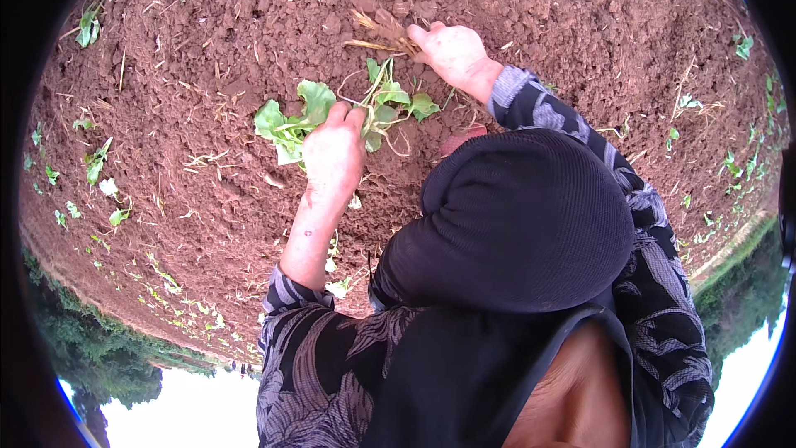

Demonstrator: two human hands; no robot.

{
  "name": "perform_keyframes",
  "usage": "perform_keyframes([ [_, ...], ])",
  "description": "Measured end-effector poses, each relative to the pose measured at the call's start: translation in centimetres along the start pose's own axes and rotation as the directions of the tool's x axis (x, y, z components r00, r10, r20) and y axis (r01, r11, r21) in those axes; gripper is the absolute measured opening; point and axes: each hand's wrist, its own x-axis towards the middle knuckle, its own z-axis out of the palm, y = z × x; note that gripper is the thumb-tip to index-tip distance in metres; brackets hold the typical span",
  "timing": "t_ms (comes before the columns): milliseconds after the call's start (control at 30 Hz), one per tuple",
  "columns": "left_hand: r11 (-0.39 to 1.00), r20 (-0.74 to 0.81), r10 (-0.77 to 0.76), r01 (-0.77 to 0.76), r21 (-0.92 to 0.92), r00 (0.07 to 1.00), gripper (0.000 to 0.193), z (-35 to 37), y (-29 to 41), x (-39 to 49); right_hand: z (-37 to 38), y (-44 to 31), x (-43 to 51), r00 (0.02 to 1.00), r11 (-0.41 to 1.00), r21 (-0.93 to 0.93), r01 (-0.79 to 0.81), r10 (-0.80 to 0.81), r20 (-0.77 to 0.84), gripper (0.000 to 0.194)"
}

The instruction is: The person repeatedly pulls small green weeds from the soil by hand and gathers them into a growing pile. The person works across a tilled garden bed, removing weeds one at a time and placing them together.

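Observation:
My left hand (336, 143) is closed around a bunch of green leafy seedlings (316, 102), with broad leaves on its left and thin pale stems and smaller leaves (393, 94) on its right. The bunch is just above reddish-brown soil. Up and to the right, my right hand (453, 55) grips a clump of dry, soil-covered straw stalks (387, 31) close to the ground. The fingertips of both hands are partly hidden.
Crumbly tilled soil (205, 68) surrounds the hands, with straw bits scattered over it. Small green plants (90, 25) lie or stand at the left and right. My dark-clothed knee (528, 218) is close below my right hand, beside a pink patterned item (461, 139). Trees (93, 336) line the far edge.

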Motion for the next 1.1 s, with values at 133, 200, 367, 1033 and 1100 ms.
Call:
perform_keyframes([
  [133, 0.998, -0.014, 0.040, -0.040, -0.055, 0.999, 0.031, -0.4, 0.5, -0.5, 2.0, -0.5, 1.9, 0.996, 0.997, -0.027, -0.076, 0.074, -0.041, 0.020],
  [200, 0.995, -0.073, 0.053, -0.059, -0.083, 0.996, 0.032, -0.7, 0.3, -1.0, 2.1, -1.0, 2.6, 0.998, 0.998, 0.005, -0.065, 0.065, -0.022, 0.021],
  [367, 0.991, 0.085, -0.041, 0.052, -0.124, 0.996, 0.026, -3.9, -1.7, -6.2, -1.6, -1.0, 2.3, 0.997, 0.997, 0.037, 0.071, -0.071, 0.006, 0.040],
  [1033, 0.847, 0.151, 0.446, -0.362, -0.390, 0.882, 0.026, -9.4, 14.9, 17.0, -8.1, 15.2, -32.5, 0.563, 0.538, 0.226, -0.812, 0.824, 0.063, 0.040],
  [1100, 0.818, 0.168, 0.414, -0.285, -0.500, 0.895, 0.028, -12.7, 13.2, 20.9, -11.1, 17.6, -38.1, 0.466, 0.451, 0.322, -0.832, 0.884, -0.033, 0.042],
])
